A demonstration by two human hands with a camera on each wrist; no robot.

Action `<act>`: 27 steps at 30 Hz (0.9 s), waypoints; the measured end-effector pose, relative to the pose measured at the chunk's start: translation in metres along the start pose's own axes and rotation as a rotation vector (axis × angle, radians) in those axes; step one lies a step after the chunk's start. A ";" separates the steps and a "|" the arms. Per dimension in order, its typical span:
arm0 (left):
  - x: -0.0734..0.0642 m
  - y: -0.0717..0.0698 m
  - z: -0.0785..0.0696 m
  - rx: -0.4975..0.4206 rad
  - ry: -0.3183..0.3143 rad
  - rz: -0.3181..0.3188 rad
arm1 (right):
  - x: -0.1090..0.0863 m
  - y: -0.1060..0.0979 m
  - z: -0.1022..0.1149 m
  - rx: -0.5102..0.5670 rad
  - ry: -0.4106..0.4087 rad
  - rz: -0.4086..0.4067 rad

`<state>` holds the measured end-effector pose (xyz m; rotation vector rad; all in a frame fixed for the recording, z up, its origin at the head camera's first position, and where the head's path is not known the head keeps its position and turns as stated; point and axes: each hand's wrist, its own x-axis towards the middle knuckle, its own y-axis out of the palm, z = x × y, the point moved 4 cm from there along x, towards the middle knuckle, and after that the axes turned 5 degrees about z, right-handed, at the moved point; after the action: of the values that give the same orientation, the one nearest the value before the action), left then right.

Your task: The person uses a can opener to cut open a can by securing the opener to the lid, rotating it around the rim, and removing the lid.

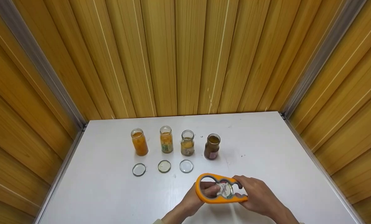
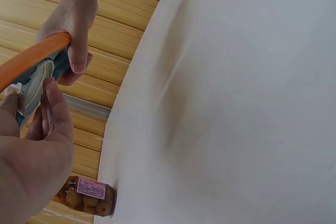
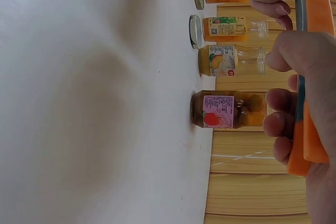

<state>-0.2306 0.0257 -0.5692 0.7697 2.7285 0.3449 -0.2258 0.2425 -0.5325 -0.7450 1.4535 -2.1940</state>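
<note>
My right hand (image 1: 260, 194) grips the handle end of an orange and grey jar opener (image 1: 224, 201), raised over the front of the table. A round printed jar lid (image 1: 225, 189) sits between the opener's grey scalloped inner edges. My left hand (image 1: 193, 199) pinches this lid; its thumb shows through the opener's large ring. In the left wrist view, the fingers (image 2: 59, 111) bend up to the lid's pale underside (image 2: 37, 85). Behind the hands stands a lidless dark jar (image 1: 212, 147), its pink label and round brown fruit showing in the wrist views.
Left of the dark jar stand a jar with yellow contents (image 1: 187, 146), a jar with a green label (image 1: 166, 141) and an orange jar (image 1: 139, 143), all lidless. Before them lie three lids, left (image 1: 139, 169), middle (image 1: 164, 166) and right (image 1: 186, 166). Wood-patterned walls (image 1: 188, 62) enclose the white table (image 1: 110, 193).
</note>
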 end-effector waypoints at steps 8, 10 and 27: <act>0.003 0.000 0.001 0.025 -0.024 0.006 | -0.001 0.002 -0.001 0.042 -0.009 0.005; 0.002 0.001 0.000 0.032 -0.031 0.005 | -0.001 0.003 -0.001 0.055 -0.007 0.010; -0.003 0.006 -0.005 -0.037 -0.048 0.057 | -0.002 0.005 -0.001 0.056 0.017 -0.003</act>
<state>-0.2267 0.0285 -0.5621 0.8360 2.6523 0.3830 -0.2243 0.2424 -0.5377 -0.7117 1.3932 -2.2385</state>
